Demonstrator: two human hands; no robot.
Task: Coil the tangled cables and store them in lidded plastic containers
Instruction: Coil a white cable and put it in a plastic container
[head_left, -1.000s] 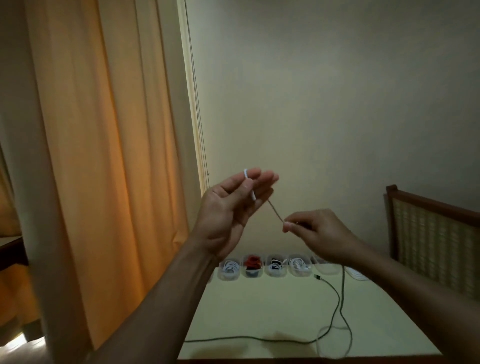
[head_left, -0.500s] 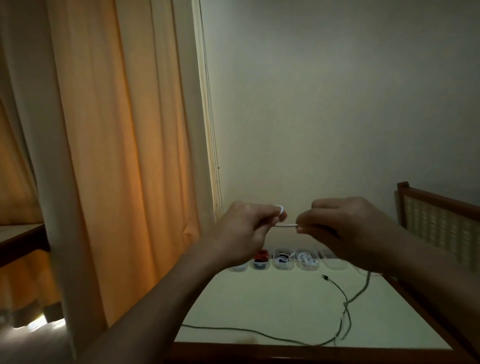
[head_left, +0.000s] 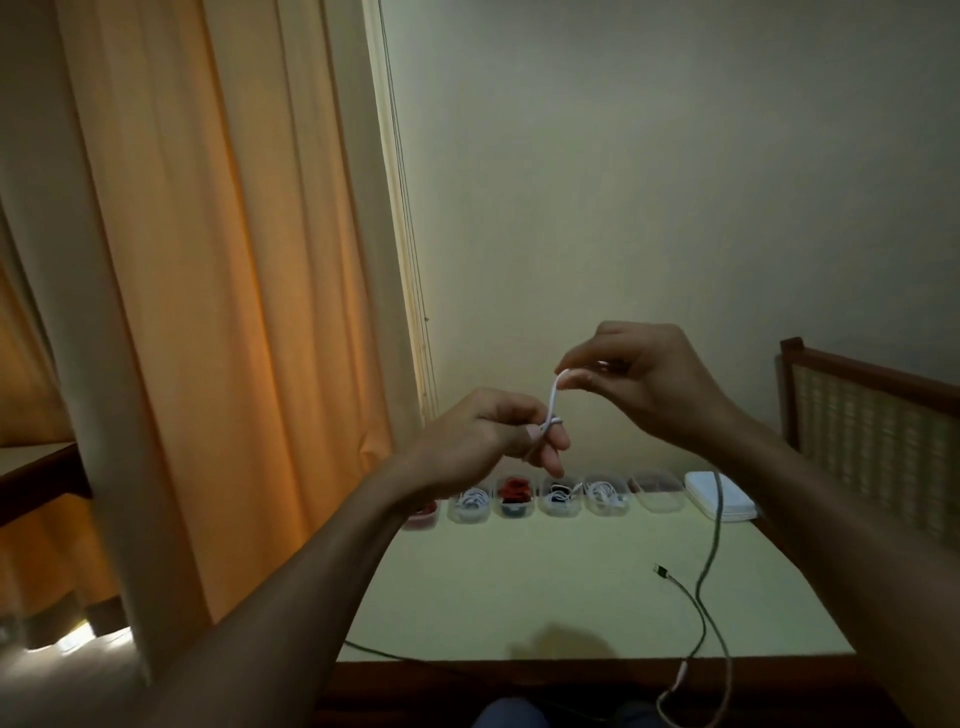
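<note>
1. Left hand (head_left: 488, 431): held in the air above the table (head_left: 493, 587), fingers curled, with the white cable (head_left: 554, 397) looped about the fingertips beside the thumb. Judgement: this hand should act as the fixed former, fingers steady, so the finished coil can slide off.
2. White cable: suspended between the two hands, above the row of containers (head_left: 605, 498) and in none of them. Judgement: each turn should lie beside the last under light tension, without twist.
3. Right hand (head_left: 641, 382): higher, thumb and forefinger pinching the cable's upper end, remaining fingers loosely bent. Judgement: it should lead the free end round the left fingers and leave a short tail for tucking.
4. The number of turns on the left fingers cannot be told; the fingers hide them.
5. Leftmost container (head_left: 423, 512): partly behind the left forearm, contents reddish and unclear. Whether any container bears a lid cannot be told.
6. White box (head_left: 719, 496) at the row's right end: nature uncertain.
7. Dark cable (head_left: 680, 586): lies on the table, plug end free, then runs over the near edge into shadow.
</note>
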